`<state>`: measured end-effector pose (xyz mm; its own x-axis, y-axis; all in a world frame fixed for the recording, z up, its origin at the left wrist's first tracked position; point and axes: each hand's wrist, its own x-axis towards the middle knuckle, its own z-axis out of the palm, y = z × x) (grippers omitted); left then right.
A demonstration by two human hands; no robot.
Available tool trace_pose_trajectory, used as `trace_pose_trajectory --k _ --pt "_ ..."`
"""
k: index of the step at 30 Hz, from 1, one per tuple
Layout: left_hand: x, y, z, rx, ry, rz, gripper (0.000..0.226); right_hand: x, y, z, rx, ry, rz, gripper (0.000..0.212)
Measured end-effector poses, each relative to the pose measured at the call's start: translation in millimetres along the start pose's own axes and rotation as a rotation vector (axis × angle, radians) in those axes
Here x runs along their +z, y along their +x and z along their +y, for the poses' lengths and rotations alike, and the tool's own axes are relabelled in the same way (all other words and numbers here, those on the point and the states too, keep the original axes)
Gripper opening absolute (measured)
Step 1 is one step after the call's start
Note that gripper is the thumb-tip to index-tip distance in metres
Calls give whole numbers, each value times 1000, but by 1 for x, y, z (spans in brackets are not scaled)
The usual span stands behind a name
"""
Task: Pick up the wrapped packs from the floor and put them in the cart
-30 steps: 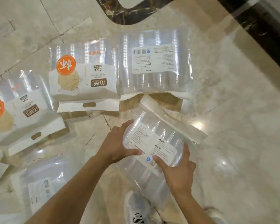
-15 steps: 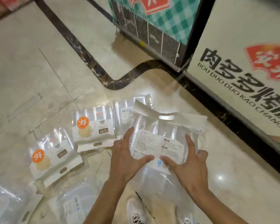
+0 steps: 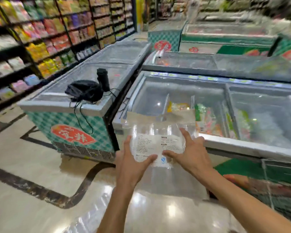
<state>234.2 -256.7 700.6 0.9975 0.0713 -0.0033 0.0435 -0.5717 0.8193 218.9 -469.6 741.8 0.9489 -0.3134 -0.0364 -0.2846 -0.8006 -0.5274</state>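
Far left: store shelves [image 3: 45, 36] stacked with colourful snack bags, blurred. Next right, a chest freezer [image 3: 77, 118] with green checked side and a red label; on its glass lid sits a black pouch [image 3: 85, 91] with a dark cylindrical object [image 3: 103, 79] just behind it, black cord hanging over the front edge. Glossy tiled floor [image 3: 32, 190] below with a dark inlaid border strip.

Centre: left hand [image 3: 133, 167] and right hand [image 3: 190, 155] hold one wrapped pack [image 3: 158, 143] up in the air, well off the floor, in front of the corner of the open-view freezer [image 3: 233, 115]. Pack is clear plastic, upright, white header strip at top, white printed label facing the camera. Left hand grips the pack's left edge: thumb lies across the label's lower left, the other fingers [image 3: 128, 143] run up the left side and behind it. Right hand grips the right side: thumb across the label's lower right near a small blue mark, fingers spread up the right edge. The two thumbs point toward each other, nearly meeting, pack pinched between both hands.

Right: glass-topped freezer holds coloured frozen packets, more freezers behind, all blurred.
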Motion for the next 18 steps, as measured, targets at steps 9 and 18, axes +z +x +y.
trace_pose_trajectory --k 9,18 --pt "132 -59 228 339 20 -243 121 -217 -43 163 267 22 301 123" --pt "302 -154 348 322 60 -426 124 -331 -84 349 403 1 346 117"
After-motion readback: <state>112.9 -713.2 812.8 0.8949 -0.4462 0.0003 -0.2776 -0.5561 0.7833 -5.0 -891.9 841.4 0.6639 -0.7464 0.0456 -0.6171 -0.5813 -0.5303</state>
